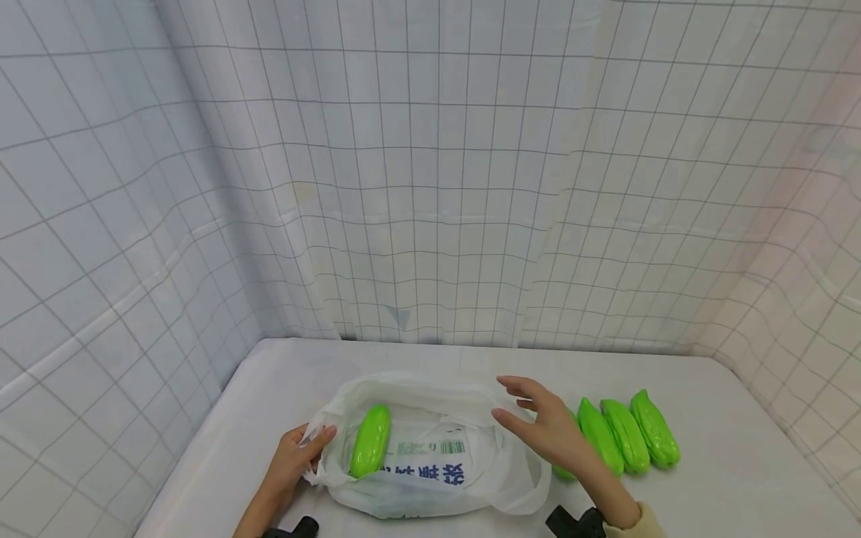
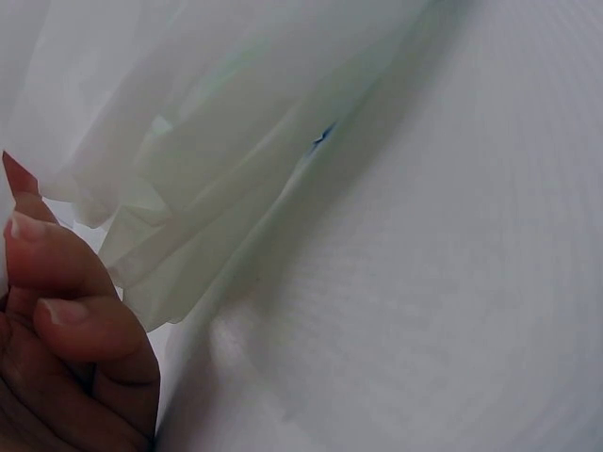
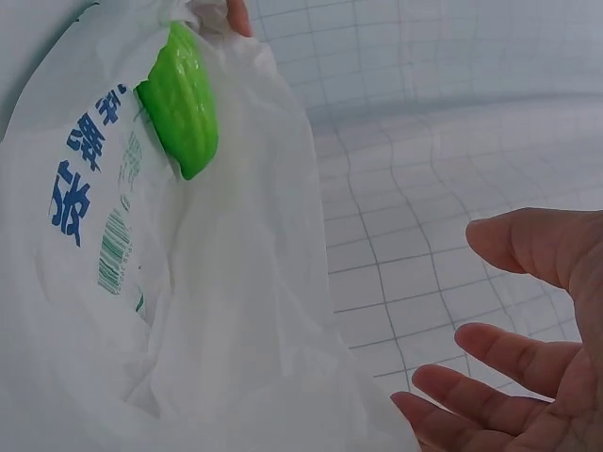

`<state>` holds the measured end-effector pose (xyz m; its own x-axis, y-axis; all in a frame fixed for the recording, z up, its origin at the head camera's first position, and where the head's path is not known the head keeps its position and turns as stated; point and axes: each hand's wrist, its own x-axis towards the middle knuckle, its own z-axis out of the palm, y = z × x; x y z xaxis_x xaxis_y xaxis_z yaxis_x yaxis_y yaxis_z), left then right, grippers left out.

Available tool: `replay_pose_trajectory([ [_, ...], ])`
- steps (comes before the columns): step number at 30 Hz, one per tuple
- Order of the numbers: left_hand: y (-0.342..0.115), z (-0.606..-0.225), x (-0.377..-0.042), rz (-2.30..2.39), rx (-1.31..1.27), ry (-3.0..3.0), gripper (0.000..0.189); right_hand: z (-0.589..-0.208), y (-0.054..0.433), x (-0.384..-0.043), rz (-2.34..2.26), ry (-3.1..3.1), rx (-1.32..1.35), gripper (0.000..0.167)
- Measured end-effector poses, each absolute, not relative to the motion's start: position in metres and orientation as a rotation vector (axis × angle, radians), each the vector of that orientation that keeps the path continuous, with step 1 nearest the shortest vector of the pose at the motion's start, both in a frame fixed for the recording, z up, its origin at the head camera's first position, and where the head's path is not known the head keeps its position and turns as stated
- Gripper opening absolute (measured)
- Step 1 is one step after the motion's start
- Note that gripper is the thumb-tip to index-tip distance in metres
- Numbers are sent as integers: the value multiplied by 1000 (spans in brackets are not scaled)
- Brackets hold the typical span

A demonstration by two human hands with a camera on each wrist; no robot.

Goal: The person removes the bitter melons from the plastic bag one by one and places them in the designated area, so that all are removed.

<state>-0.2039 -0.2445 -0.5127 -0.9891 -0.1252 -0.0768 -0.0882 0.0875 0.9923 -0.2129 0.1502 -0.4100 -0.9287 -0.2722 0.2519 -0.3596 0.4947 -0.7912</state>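
Note:
A white plastic bag point(image 1: 430, 501) with blue and green print lies spread wide on the table. Inside it, at the left end, rests a bright green, ridged vegetable-like piece point(image 1: 371, 441), also visible in the right wrist view. My left hand point(image 1: 296, 457) pinches the bag's left rim between thumb and fingers; the left wrist view shows its curled fingers point(image 2: 89, 325) beside the folded plastic. Over the bag's right side hovers my right hand point(image 1: 543, 424), fingers spread and holding nothing. Its separated fingers point(image 3: 490, 400) appear beside the bag in the right wrist view.
Right of the bag, several matching green pieces point(image 1: 625, 436) lie side by side on the white table point(image 1: 733, 463), one partly hidden behind the right forearm. White grid-patterned curtains point(image 1: 430, 224) hang behind the table and along both sides.

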Motion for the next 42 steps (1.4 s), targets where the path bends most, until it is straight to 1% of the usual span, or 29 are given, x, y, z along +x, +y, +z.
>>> replay_pose_trajectory([
  [7,-245,-511,-204,-2095,239,-2283,24,-407,135,-215,1408,-2584,712,45],
  [20,-243,-509,-204,-2130,222,-2265,24,-404,108,-219,1397,-2619,878,46],
  [25,-242,-509,-204,-2137,234,-2267,24,-403,96,-221,1414,-2669,962,49],
  [31,-242,-509,-204,-2125,240,-2279,25,-403,81,-227,1434,-2757,995,55],
  [42,-242,-510,-204,-2117,253,-2289,26,-410,47,-236,1419,-2923,989,56],
])
